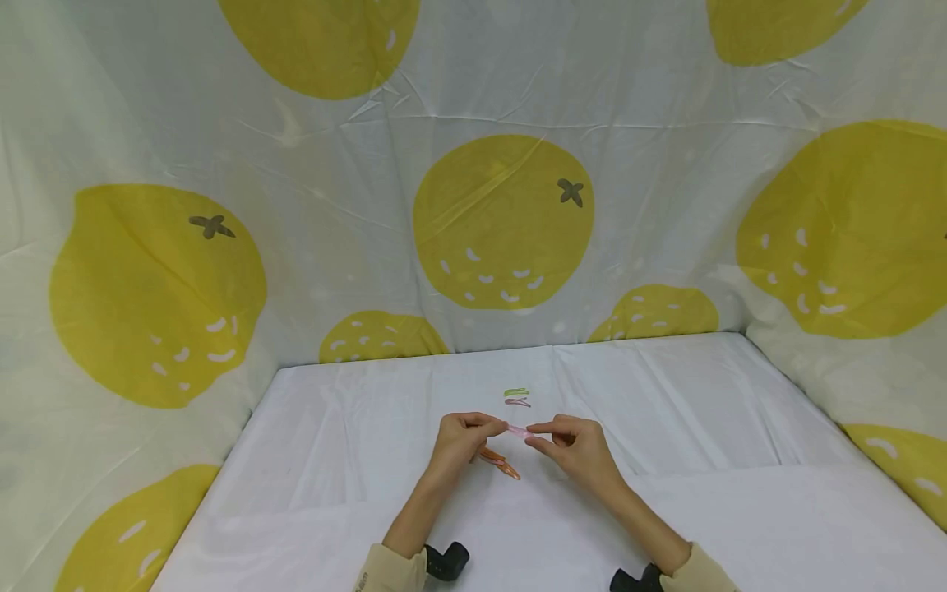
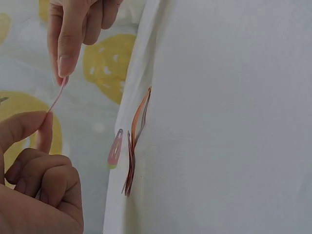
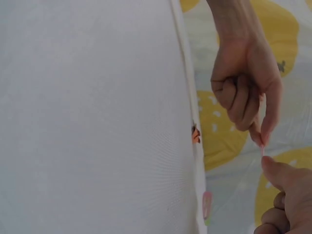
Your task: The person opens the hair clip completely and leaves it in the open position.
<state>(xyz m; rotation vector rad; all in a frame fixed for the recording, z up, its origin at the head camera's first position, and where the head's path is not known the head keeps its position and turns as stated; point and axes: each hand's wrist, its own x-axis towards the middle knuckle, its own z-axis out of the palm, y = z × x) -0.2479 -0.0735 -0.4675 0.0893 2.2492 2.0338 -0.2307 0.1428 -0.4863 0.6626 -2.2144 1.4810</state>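
A pink snap hair clip [image 1: 519, 431] is stretched between both hands above the table, seen nearly edge-on in the left wrist view. My left hand [image 1: 462, 444] pinches one end with thumb and forefinger. At the other end, my right hand [image 1: 580, 452] grips it between thumb and fingertips. Below and beside the left hand lie several orange and brownish hair clips [image 2: 130, 168], bunched together on the white cloth. Part of that bunch is hidden behind the left hand in the head view.
Farther back on the white-covered table [image 1: 703, 395] lie a pinkish hair clip [image 1: 518, 403] and a green one [image 1: 516, 392], side by side. A curtain [image 1: 503, 222] printed with yellow fruit surrounds the back and sides. Black devices [image 1: 447, 562] sit at both wrists.
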